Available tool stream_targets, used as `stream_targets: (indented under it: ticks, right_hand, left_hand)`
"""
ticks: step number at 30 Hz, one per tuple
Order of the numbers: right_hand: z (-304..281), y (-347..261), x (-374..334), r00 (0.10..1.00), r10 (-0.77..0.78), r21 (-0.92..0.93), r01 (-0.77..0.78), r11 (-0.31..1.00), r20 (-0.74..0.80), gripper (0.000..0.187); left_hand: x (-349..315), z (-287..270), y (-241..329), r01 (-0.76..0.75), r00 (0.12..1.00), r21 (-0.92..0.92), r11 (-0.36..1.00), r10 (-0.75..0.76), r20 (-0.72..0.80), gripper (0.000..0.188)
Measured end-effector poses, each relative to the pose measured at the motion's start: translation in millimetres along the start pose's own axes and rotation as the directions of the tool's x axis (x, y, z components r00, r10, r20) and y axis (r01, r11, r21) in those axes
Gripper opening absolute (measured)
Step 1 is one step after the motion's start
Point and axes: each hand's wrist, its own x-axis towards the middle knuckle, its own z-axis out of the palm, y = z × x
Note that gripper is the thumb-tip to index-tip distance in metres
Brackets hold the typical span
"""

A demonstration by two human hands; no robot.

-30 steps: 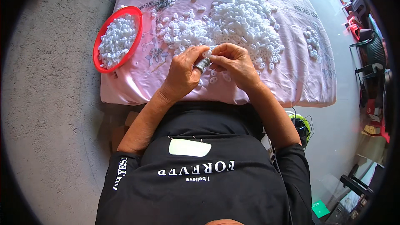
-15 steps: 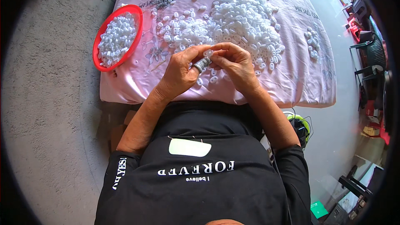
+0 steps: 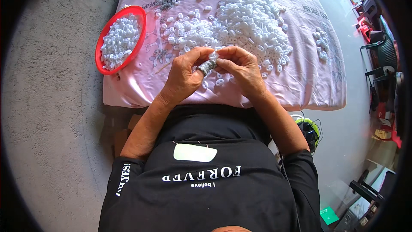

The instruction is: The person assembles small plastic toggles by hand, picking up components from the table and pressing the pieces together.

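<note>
Apparently, the left hand (image 3: 183,72), its thumb in a grey wrap (image 3: 207,67), and the right hand (image 3: 245,66) narrowly pinch one small white plastic piece (image 3: 213,55) above the pink bedsheet (image 3: 137,90). It looks light, stiff and perhaps slick, best held by its outer edges.

Pink-clothed worktop (image 3: 300,86): red basin (image 3: 143,21) at left edge, big heap of white parts (image 3: 251,21) from mid toward far edge. Small white cluster (image 3: 321,43) near right edge.
</note>
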Motion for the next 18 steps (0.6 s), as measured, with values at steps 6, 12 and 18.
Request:
stream_targets:
  ticks: [6,12,18]
  right_hand:
    - [-1,3,0,1.0,-0.02,0.022,0.02,1.0,0.021,0.021]
    - [0,1,-1,1.0,0.01,0.047,-0.01,0.999,-0.001,0.02]
    - [-2,5,1,1.0,-0.026,0.034,0.026,0.999,0.004,0.021]
  left_hand:
    - [1,0,-2,0.065,0.998,-0.075,0.995,-0.063,0.025,0.04]
    - [0,0,0,0.11,0.994,-0.08,0.991,-0.111,-0.011,0.029]
    - [3,-2,11,0.244,0.968,-0.217,0.945,-0.251,-0.003,0.018]
